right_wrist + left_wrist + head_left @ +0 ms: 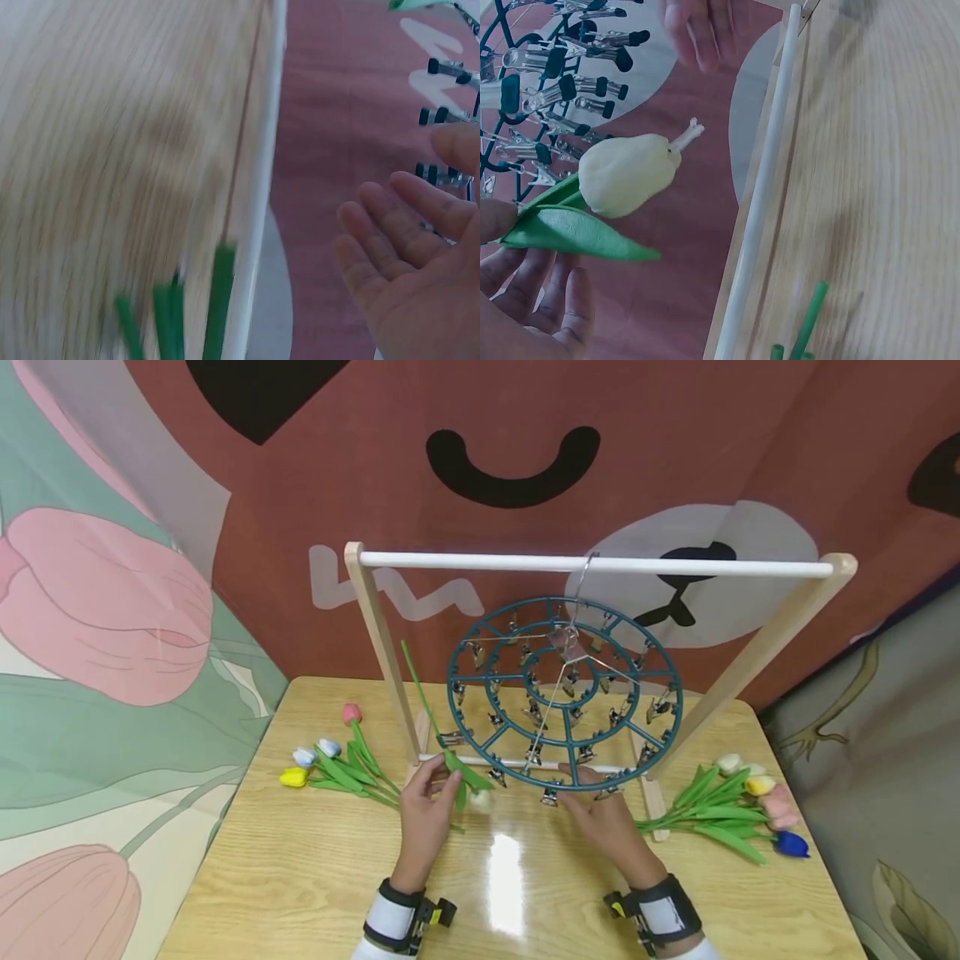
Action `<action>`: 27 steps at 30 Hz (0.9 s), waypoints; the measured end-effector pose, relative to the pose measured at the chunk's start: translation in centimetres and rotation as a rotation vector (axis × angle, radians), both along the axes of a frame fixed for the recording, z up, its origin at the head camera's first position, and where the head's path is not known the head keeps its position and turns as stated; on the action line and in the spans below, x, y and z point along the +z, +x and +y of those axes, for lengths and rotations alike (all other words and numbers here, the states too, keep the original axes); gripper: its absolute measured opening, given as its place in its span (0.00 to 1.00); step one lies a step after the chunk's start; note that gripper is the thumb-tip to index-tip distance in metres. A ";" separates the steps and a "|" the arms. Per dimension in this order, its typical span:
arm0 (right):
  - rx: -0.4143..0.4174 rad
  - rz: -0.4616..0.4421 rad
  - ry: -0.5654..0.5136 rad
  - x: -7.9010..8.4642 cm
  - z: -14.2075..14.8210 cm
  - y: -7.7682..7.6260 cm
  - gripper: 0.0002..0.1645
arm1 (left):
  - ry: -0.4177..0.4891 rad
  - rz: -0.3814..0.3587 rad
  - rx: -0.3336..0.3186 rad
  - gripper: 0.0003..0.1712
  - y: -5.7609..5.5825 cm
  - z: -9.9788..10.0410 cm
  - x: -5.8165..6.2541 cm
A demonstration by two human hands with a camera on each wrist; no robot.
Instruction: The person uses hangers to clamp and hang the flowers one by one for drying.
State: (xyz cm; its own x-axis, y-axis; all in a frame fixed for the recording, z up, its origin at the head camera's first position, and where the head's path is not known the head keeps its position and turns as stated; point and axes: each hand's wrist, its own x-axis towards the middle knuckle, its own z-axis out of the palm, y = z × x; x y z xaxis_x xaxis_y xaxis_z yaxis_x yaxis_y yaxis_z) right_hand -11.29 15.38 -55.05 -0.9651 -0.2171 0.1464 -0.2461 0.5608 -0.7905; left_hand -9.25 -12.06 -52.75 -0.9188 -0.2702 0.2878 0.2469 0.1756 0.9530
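Note:
A white artificial tulip (626,174) hangs head down, its green stem (420,685) rising past the left rim of a round blue clip hanger (452,693). My left hand (427,802) pinches this tulip near its leaves, thumb on one side and fingers on the other. A metal clip (452,739) on the hanger meets the stem; whether it grips it I cannot tell. Under the hanger's front right edge is my right hand (603,827), fingers (390,240) loosely spread with nothing in them. Several clips hang close to its thumb.
The hanger's hook is over the white bar (480,562) of a wooden rack (382,652). Several tulips (352,768) lie on the table (247,877) at left, and another bunch (712,810) at right, near the rack's foot. A printed curtain (300,485) stands behind.

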 end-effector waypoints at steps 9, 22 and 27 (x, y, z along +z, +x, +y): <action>-0.052 0.090 0.117 -0.9 3.5 0.1 0.22 | -0.013 -0.043 -0.049 0.18 0.4 -1.1 -0.5; -0.046 0.255 0.273 -2.6 5.2 0.3 0.25 | -0.843 -0.116 -0.129 0.23 0.9 -6.2 -2.4; -0.024 0.283 0.303 -3.0 5.7 0.4 0.27 | -1.074 -0.074 -0.119 0.18 1.3 -7.7 -3.8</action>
